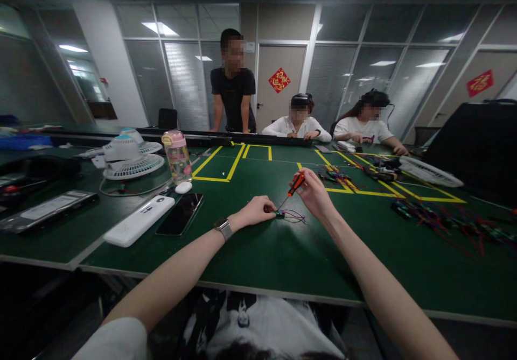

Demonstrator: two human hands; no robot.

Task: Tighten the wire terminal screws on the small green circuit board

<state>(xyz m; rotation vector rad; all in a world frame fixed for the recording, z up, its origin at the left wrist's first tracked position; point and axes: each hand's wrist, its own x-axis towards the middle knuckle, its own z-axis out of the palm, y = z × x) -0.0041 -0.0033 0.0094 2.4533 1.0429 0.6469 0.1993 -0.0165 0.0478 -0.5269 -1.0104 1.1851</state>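
My right hand (314,192) grips an orange-and-black screwdriver (297,184) by its handle. The thin shaft slants down and left, and its tip meets a small green circuit board (279,214) on the table. From the board's right side, red, blue and dark wires (297,216) curve out. My left hand (258,211) has its fingers closed at the left end of the board, holding it against the tabletop. The fingertips partly hide that end. A watch is on the left wrist.
A black phone (180,214), white power bank (140,221), drink bottle (177,158) and white fans (133,158) stand to the left. Wired boards (452,220) are heaped at right on the green table (242,263). Three people are across the table, one standing.
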